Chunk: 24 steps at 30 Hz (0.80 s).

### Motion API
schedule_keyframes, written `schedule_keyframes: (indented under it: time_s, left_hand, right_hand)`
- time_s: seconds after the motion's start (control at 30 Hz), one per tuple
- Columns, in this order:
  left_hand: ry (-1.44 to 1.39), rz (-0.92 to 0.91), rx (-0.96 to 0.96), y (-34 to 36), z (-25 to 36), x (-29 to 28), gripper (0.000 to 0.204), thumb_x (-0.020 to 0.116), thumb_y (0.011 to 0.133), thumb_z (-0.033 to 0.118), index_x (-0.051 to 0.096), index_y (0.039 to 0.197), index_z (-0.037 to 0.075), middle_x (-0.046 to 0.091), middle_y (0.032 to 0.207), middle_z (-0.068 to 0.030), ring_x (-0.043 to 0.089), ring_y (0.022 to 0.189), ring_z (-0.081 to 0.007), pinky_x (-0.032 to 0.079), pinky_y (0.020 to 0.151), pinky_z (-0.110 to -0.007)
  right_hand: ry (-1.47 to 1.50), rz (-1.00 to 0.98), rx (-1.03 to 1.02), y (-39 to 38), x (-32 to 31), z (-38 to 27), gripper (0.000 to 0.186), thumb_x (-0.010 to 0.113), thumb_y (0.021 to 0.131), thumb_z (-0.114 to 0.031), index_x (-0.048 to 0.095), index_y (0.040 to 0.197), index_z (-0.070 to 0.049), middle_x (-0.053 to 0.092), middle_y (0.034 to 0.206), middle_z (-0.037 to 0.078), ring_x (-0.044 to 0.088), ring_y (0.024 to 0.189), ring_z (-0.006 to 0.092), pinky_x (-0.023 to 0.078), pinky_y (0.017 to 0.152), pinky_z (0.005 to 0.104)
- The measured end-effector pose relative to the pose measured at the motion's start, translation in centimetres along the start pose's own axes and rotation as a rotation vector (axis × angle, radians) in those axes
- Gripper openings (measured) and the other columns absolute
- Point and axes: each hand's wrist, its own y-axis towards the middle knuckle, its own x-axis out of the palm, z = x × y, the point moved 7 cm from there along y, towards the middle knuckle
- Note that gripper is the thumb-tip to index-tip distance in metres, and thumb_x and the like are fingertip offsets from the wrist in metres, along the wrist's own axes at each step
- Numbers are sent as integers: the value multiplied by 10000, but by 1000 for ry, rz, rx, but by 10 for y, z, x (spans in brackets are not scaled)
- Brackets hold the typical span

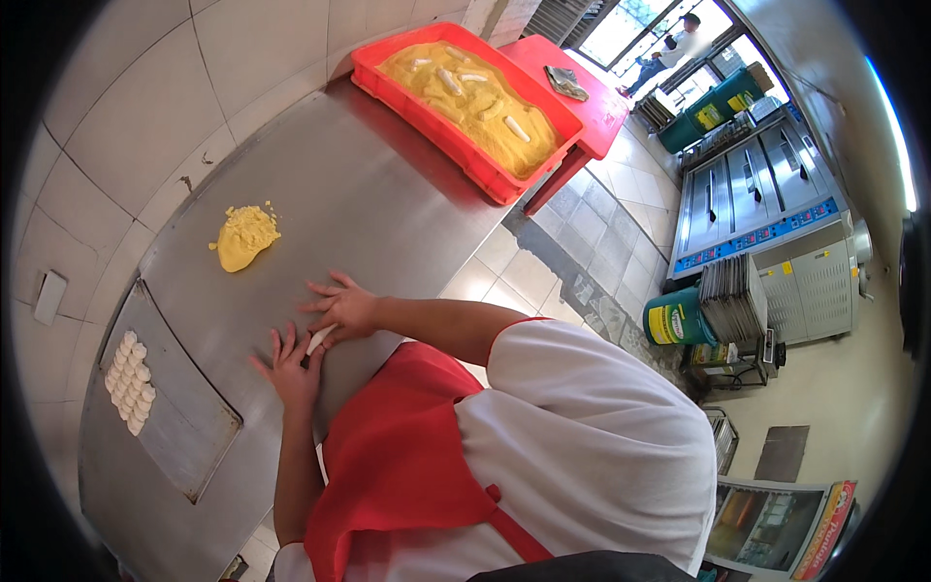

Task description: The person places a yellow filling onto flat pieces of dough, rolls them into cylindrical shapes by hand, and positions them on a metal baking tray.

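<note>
Near the front edge of the steel table (320, 184), both my hands hold a small, pale, elongated piece of dough (319, 339) between them. My left hand (291, 369) grips its near-left end at the thumb side, with the other fingers reaching out. My right hand (346, 308) has the other end by the thumb, its fingers spread forward. Part of the dough is hidden by the hands. A crumbly yellow mound (244, 240) sits farther back on the table. To the left, rows of small white dough pieces (129, 380) rest on a metal tray (189, 427).
A red crate (465, 136) of yellow crumbs with several white dough sticks stands at the table's far right end, beside a red table (592, 107). A tiled wall (126, 107) borders the back. Across the floor are an oven (756, 199), stacked trays (734, 301) and a distant person (674, 53).
</note>
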Motion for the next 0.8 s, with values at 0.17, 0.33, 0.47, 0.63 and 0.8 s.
schedule_keyframes:
  time_s: [0.17,0.33,0.47,0.63,0.8]
  left_hand:
    - [-62,202,54,8,16,-3,471,786,956,384,740,1369,161,704,1455,-39,510,1516,-291,-11,1283,-716]
    - [-128,63,91,-1,14,3,433,804,895,366,754,1278,170,709,1410,-32,553,1460,-281,62,1289,-725]
    - [-191,115,205,1,47,11,483,822,888,361,726,1329,187,675,1446,-31,550,1453,-286,113,1279,-724]
    - [-305,210,86,-33,19,-22,499,798,935,370,692,1387,186,622,1514,-49,515,1480,-316,143,1275,-715]
    - [-363,245,-31,-59,-10,-52,470,772,955,303,684,1394,160,614,1530,-58,498,1500,-332,150,1285,-680]
  right_hand:
    - [11,299,33,-20,3,-3,407,741,960,-473,759,1330,-305,535,1636,9,419,1560,311,263,1270,617]
    - [15,215,59,-34,-3,-18,273,755,922,-263,750,1186,-194,666,1276,36,603,1230,293,442,1054,478]
    - [-60,347,137,-78,2,-3,355,767,906,-191,713,1254,-153,673,1268,86,630,1216,326,481,1037,486]
    - [-91,259,221,-78,36,-64,706,699,1005,-382,514,1553,22,431,1668,263,398,1558,444,301,1300,554]
    - [-228,239,494,-12,30,-16,1011,549,1026,-670,263,1688,39,190,1775,289,159,1640,513,142,1336,592]
